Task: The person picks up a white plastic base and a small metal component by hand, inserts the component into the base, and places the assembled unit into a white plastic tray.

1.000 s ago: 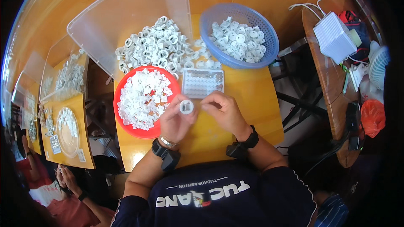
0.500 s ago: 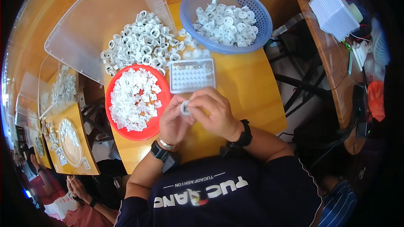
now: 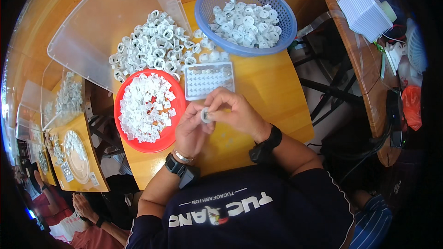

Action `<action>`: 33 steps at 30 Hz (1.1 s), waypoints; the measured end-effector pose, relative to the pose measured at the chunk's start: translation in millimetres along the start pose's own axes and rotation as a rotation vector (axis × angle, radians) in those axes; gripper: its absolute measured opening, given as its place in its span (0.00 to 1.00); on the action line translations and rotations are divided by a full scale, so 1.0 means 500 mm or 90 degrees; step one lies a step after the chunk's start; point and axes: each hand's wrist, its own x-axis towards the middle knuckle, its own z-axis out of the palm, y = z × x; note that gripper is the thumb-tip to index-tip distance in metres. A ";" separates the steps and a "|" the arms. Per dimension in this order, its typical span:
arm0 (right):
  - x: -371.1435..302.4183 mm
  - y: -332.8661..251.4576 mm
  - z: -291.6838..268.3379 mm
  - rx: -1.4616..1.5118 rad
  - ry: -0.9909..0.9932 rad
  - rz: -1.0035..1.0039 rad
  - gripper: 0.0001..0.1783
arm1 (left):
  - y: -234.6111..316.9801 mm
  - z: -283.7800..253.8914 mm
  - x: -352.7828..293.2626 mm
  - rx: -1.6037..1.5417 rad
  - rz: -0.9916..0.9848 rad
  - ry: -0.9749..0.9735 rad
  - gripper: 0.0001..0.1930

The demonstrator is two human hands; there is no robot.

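Left hand (image 3: 190,131)'s pinching a white part (image 3: 205,115) over the tabletop (image 3: 272,92), likely steadying it for the right hand (image 3: 237,113), whose fingertips bunch at its edge (can't tell if they're gripping anything), with the red tray (image 3: 147,147) close by, probably for easy reach.

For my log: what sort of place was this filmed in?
Probably a small assembly workshop: there is a heap of white ring-shaped parts, a red round tray and a blue perforated basket both loaded with small white pieces, and a neighbouring wooden table with similar-looking items.
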 end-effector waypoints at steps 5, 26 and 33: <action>0.002 -0.015 -0.008 0.121 -0.030 0.105 0.07 | 0.001 0.001 -0.002 0.075 -0.006 -0.008 0.12; 0.039 -0.037 -0.061 -0.745 0.222 -0.079 0.04 | 0.026 -0.012 0.005 -0.078 0.026 -0.034 0.11; 0.072 -0.030 -0.061 -0.850 0.181 -0.067 0.04 | 0.042 -0.011 0.003 -0.103 0.037 -0.098 0.11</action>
